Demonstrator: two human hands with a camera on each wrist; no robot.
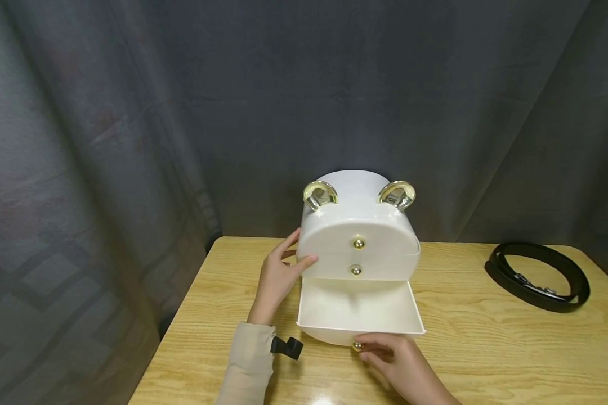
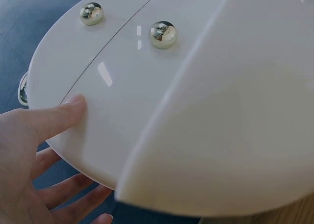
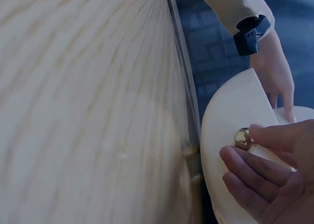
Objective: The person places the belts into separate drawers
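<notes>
In the head view a white rounded storage box (image 1: 358,236) with two gold ear-shaped handles (image 1: 320,194) on top stands near the back of a wooden table (image 1: 486,337). Its bottom drawer (image 1: 360,308) is pulled well out toward the person and looks empty inside, while the two drawers above it sit flush, each marked by a small gold knob (image 1: 358,243). The left hand (image 1: 278,278) rests against the box's left side, thumb laid on the front face and fingers straight along the flank, steadying it. The right hand (image 1: 397,360) is at the front of the open drawer, fingers curled about its gold knob (image 1: 357,346). A black belt (image 1: 537,275) lies coiled well apart at the right of the table. In the left wrist view the thumb (image 2: 64,116) presses flat on the glossy front panel, the other fingers spread loosely behind the edge; the drawer's pale wall fills the right. In the right wrist view the thumb and fingertips (image 3: 245,165) pinch the knob (image 3: 241,137) on the drawer front. By my judgement the opening is as good as done, with the drawer out and held; nothing has been put in it, and the belt is untouched.
</notes>
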